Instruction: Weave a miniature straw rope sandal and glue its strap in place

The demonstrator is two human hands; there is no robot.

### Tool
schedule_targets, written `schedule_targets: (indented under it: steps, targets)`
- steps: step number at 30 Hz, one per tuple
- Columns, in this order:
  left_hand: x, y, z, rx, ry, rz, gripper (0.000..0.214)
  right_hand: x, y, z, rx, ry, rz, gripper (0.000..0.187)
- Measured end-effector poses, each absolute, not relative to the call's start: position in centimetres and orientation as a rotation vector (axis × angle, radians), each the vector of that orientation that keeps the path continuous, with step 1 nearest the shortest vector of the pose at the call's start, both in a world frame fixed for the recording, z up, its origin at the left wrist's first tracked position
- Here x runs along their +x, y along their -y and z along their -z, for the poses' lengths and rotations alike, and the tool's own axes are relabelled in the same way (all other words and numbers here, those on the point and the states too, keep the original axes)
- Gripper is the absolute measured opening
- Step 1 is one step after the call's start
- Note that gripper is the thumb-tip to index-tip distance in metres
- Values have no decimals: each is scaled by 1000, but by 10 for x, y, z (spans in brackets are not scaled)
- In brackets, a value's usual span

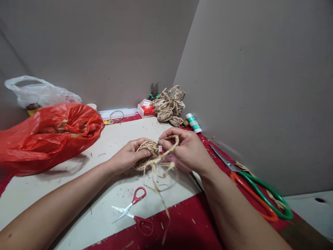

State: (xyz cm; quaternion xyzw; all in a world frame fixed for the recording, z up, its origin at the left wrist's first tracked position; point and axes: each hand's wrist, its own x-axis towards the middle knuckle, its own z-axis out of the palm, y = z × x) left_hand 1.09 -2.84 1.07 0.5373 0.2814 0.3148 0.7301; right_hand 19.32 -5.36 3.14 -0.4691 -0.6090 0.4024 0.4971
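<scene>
My left hand (131, 154) is closed around a small coil of braided straw cord (147, 152), thumb on top. A length of the same braid loops over to my right hand (186, 147), whose thumb and fingers pinch it. Loose straw strands (156, 177) hang from the braid over the table. Partly hidden under my right hand is a pink object (175, 162) whose kind I cannot make out. Nearer to me, small scissors with red handles (130, 210) lie spread apart on the white board.
A red plastic bag (52, 137) with straw bulges at left, a white bag (43, 92) behind it. At the back stand a braided-cord pile (169, 104), pruning shears (154, 91) and a red-white box (146, 108). Large shears (252, 187) lie along the right wall.
</scene>
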Motion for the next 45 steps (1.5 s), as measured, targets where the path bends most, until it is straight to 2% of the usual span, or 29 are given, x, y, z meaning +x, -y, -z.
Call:
schedule_targets:
  steps: [7,15,19,24,30,34,40,45]
  targets:
    - [17,36,-13,1280,-769,-740,13,190,57,-28,-1129,1506,-1029,8]
    - [14,33,-10,1308,-760,-804,25,187,61,-30,-1009,1833,-512,11]
    - [12,29,-8,1395,-778,-863,19,185,64,-32,-934,1932,-393,18]
    - [13,28,-8,1463,-845,-961,11,179,67,-30,-1037,1834,-487,10]
    - [13,29,-7,1522,-865,-1069,7,168,68,-22,-1045,1713,-581,9]
    - [11,30,-8,1611,-896,-1131,16,161,69,-19,-1067,1659,-604,13]
    - [11,30,-12,1534,-877,-1128,11,159,69,-19,-1113,1522,-777,24]
    - [11,30,-13,1485,-864,-1115,12,159,69,-19,-1080,1513,-857,23]
